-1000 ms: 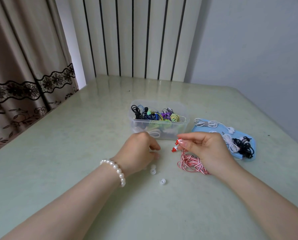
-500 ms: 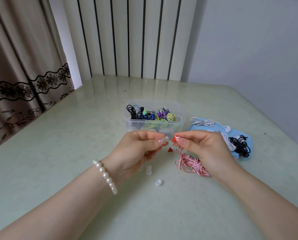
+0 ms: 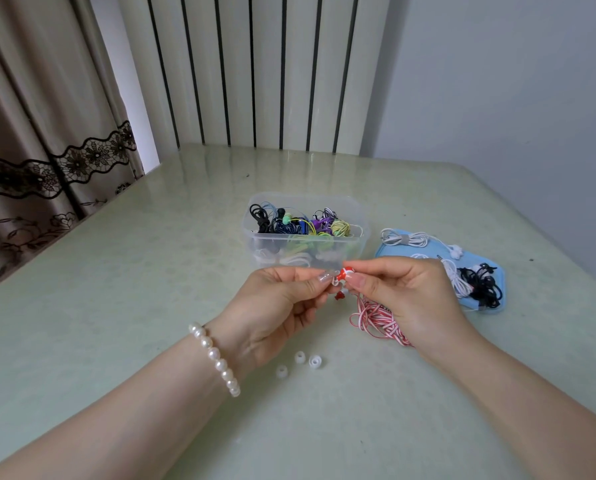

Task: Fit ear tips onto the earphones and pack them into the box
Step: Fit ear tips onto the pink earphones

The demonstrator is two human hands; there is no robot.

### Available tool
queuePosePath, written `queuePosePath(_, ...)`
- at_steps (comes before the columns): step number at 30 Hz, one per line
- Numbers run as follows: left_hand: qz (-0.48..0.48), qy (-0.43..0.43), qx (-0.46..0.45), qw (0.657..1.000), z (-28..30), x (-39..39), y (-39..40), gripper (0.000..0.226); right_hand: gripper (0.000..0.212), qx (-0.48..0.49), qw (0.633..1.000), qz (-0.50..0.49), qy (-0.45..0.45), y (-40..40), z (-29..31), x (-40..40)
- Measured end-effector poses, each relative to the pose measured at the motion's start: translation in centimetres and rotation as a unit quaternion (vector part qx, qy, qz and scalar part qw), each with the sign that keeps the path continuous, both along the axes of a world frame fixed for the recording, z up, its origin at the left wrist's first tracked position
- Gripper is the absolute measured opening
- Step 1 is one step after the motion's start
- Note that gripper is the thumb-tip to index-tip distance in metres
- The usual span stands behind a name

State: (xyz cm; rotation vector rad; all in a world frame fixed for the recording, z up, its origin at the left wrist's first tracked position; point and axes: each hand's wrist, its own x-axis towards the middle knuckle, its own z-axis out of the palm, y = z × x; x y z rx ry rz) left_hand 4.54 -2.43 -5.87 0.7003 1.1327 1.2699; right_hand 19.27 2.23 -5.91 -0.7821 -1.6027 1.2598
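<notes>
— What lies nearest on the worktop?
— Three loose ear tips, below the hands.
— And the hands?
— The left hand has its fingers pinched on something small, too tiny to name; the right hand pinches a red earbud, its red-and-white cable coiled beneath.
— Farther?
— The clear box of earphones, then a blue lid bearing white and black sets.

On the pale green table, the clear plastic box of coiled earphones sits left of the blue lid, with three translucent ear tips nearer the person.
</notes>
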Motion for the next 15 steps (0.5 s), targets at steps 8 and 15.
queuePosePath(8, 0.002, 0.0, -0.003, 1.0, 0.06, 0.13, -0.14, 0.017, 0.018, 0.012, 1.0, -0.003, -0.013, -0.11, -0.12, -0.14)
queuePosePath(15, 0.007, 0.01, -0.004, 1.0, 0.09, 0.15, -0.11, 0.012, 0.019, 0.0, 1.0, 0.006, -0.001, -0.23, -0.01, -0.17)
